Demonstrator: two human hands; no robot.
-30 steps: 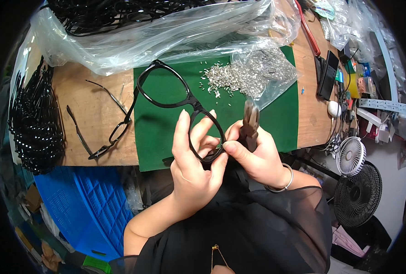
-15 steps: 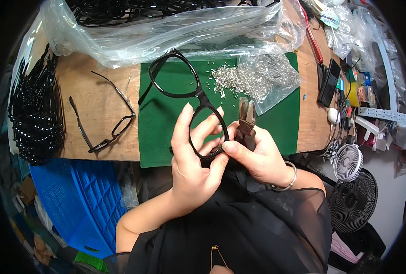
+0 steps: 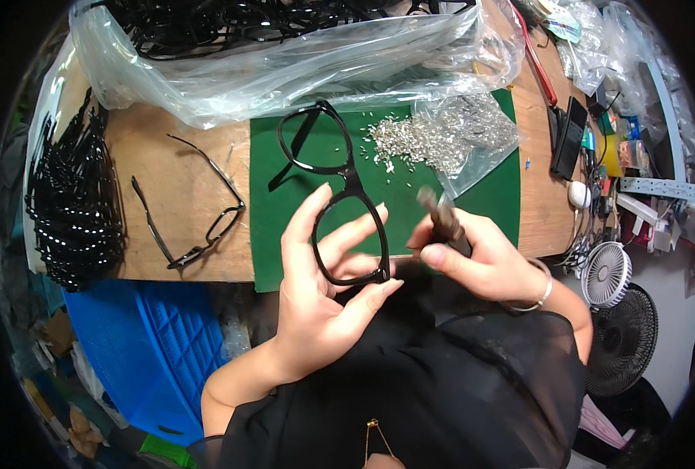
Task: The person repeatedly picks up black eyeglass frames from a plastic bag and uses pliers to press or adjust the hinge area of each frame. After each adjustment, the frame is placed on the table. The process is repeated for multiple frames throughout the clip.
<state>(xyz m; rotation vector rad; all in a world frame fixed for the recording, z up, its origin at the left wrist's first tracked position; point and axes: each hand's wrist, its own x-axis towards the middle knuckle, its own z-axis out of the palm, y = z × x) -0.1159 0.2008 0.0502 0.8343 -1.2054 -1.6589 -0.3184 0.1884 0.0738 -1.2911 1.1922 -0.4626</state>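
Observation:
My left hand (image 3: 316,309) grips a black glasses frame (image 3: 352,181) by its near rim, fingers spread behind the opening and thumb at the hinge corner. One temple of that frame extends beyond its far rim. My right hand (image 3: 480,254), apart from the frame, is closed around a pair of dark metal pliers (image 3: 443,219) whose jaws are blurred by motion. Beneath both hands lies a green mat (image 3: 277,234). Small silvery metal pieces (image 3: 402,141) are scattered on it, beside a clear plastic bag (image 3: 480,133) holding more of them.
Another black pair of glasses (image 3: 224,224) lies on the wooden table (image 3: 152,141), near a heap of black temples (image 3: 73,211). A large clear bag of black frames (image 3: 285,66) spans the back. A phone (image 3: 569,139), cables and small fans (image 3: 605,273) stand right; a blue crate (image 3: 140,336) sits below left.
My right hand with the pliers has moved right, away from the glasses frame. The frame has turned more upright in my left hand, and the whole view has shifted slightly.

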